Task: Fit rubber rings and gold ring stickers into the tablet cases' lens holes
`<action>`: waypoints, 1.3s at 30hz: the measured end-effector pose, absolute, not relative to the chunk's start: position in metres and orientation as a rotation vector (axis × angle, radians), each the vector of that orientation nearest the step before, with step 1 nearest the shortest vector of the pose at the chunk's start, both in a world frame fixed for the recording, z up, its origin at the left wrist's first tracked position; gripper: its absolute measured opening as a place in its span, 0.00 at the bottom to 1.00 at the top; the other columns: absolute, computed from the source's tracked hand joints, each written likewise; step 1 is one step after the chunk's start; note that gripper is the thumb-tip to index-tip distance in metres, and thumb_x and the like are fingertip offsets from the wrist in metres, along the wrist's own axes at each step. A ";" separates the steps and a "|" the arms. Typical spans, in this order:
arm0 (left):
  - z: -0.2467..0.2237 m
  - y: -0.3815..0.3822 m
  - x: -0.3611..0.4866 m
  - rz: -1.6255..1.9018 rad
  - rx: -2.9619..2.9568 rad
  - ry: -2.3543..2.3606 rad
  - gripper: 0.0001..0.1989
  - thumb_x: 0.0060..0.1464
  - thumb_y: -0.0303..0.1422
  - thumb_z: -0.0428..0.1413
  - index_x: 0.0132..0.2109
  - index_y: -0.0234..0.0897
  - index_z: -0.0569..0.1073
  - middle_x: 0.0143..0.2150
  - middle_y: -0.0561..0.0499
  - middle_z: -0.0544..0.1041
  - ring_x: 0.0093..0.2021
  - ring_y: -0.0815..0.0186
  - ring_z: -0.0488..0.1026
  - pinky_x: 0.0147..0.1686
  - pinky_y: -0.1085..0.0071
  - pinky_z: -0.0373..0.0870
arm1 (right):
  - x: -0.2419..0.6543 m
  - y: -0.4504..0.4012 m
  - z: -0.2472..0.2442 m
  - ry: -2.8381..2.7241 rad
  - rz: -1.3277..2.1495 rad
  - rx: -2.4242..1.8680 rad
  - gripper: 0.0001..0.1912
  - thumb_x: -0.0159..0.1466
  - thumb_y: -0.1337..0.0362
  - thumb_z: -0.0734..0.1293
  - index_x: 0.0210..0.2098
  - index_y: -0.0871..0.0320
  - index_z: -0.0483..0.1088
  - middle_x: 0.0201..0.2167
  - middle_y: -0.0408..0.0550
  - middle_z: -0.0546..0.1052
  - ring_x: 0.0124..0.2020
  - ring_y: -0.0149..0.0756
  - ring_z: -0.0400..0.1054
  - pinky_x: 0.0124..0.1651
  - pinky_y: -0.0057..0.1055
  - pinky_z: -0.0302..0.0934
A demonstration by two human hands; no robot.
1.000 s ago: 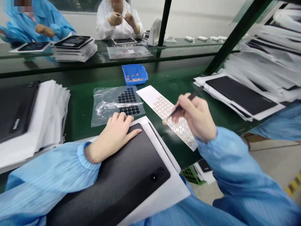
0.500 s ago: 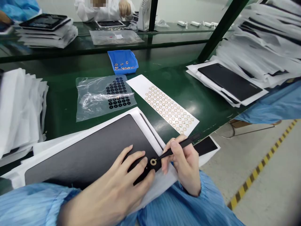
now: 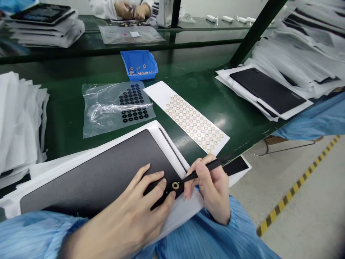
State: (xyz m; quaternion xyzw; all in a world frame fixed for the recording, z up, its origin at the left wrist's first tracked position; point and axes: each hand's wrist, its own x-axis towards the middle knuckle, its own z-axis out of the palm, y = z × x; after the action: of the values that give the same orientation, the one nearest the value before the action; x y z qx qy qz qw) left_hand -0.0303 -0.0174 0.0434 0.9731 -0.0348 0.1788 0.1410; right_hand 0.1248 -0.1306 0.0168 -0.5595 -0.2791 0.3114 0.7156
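A dark grey tablet back cover [image 3: 99, 169] lies on white sheets near the table's front edge. My left hand [image 3: 132, 205] rests on its right part, fingers spread and pressing flat. Close to the cover's right corner sits a small gold ring [image 3: 175, 185], just beyond my left fingertips. My right hand [image 3: 210, 187] is closed around slim black tweezers [image 3: 206, 168], pinched between thumb and fingers. Their fine tip meets the ring's right edge; whether it grips the ring I cannot tell.
Beyond the cover lie a white sheet with rows of gold rings [image 3: 185, 115], a clear bag with black rings [image 3: 99, 104] and a blue bin [image 3: 138, 61]. Wrapped stacks stand left [image 3: 20, 122] and right [image 3: 296, 64]. A co-worker's hands [image 3: 132, 10] show across the table.
My view has shifted slightly, and the things on the table appear a little displaced. Both hands, the tweezers and the ring keep almost the same places relative to the cover.
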 end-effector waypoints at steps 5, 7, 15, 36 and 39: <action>0.043 -0.017 -0.030 0.516 2.802 -0.084 0.12 0.64 0.31 0.49 0.50 0.34 0.73 0.44 0.47 0.74 0.54 0.57 0.67 0.65 0.53 0.51 | 0.125 -0.131 0.016 -0.612 0.683 -1.228 0.12 0.69 0.58 0.61 0.31 0.57 0.58 0.21 0.36 0.69 0.12 0.25 0.66 0.14 0.21 0.64; 0.043 -0.017 -0.030 0.515 2.811 -0.084 0.12 0.63 0.31 0.49 0.50 0.34 0.73 0.43 0.47 0.74 0.54 0.57 0.67 0.65 0.53 0.52 | 0.125 -0.131 0.016 -0.616 0.685 -1.229 0.12 0.69 0.58 0.61 0.31 0.57 0.59 0.20 0.36 0.69 0.11 0.25 0.66 0.14 0.20 0.64; 0.040 -0.018 -0.031 0.529 2.820 -0.078 0.12 0.62 0.31 0.51 0.50 0.34 0.73 0.44 0.46 0.74 0.54 0.57 0.67 0.65 0.52 0.52 | 0.125 -0.131 0.018 -0.663 0.618 -1.271 0.12 0.69 0.59 0.61 0.31 0.57 0.59 0.19 0.35 0.69 0.11 0.25 0.66 0.13 0.18 0.62; 0.049 -0.018 -0.024 0.497 2.876 -0.037 0.18 0.66 0.35 0.45 0.53 0.31 0.73 0.43 0.50 0.76 0.49 0.58 0.68 0.63 0.60 0.48 | 0.122 -0.135 0.019 -0.830 0.299 -1.368 0.07 0.70 0.67 0.59 0.33 0.57 0.62 0.22 0.39 0.70 0.14 0.25 0.67 0.17 0.22 0.63; 0.050 -0.018 -0.021 0.499 2.881 -0.004 0.18 0.66 0.35 0.44 0.52 0.33 0.74 0.42 0.51 0.77 0.47 0.60 0.69 0.62 0.61 0.48 | 0.121 -0.136 0.017 -0.789 0.325 -1.320 0.07 0.70 0.67 0.58 0.34 0.57 0.62 0.21 0.38 0.71 0.13 0.26 0.67 0.16 0.22 0.63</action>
State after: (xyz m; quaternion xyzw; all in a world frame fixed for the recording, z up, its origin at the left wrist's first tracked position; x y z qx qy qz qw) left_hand -0.0205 -0.0184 0.0504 0.9795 -0.0013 0.1696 0.1085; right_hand 0.1206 -0.1357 0.0170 -0.5940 -0.3553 0.1463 0.7068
